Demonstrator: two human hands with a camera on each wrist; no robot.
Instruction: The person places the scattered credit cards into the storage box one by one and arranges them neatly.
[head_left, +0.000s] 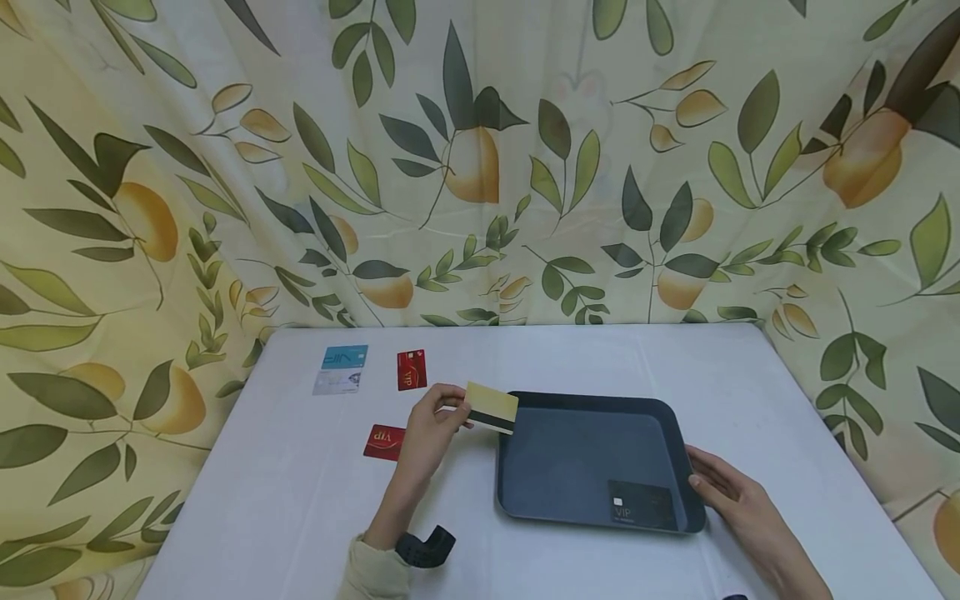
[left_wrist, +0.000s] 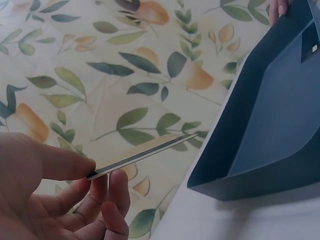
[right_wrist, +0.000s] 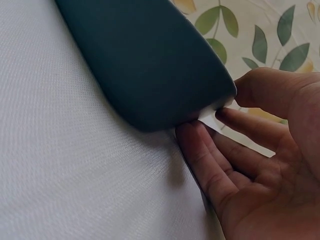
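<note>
My left hand [head_left: 433, 425] pinches a gold card with a dark stripe [head_left: 492, 400] between thumb and fingertips, by its left edge. The card is raised and overlaps the tray's upper left corner in the head view. In the left wrist view the card [left_wrist: 140, 154] appears nearly edge-on, beside the tray's wall. At the right side of the dark blue tray [head_left: 562, 454], my right hand [head_left: 738, 496] holds its edge. The right wrist view shows the thumb at the tray's rim and the fingers beneath it. A black VIP card [head_left: 643, 505] lies in the tray's lower right corner.
Two red VIP cards [head_left: 412, 370] lie left of the tray, the nearer red card [head_left: 382, 442] partly behind my left forearm. Farther left, a blue card [head_left: 346, 357] adjoins a silvery card [head_left: 337, 382]. A leaf-and-fruit patterned curtain [head_left: 570, 250] hangs behind the white table [head_left: 285, 500].
</note>
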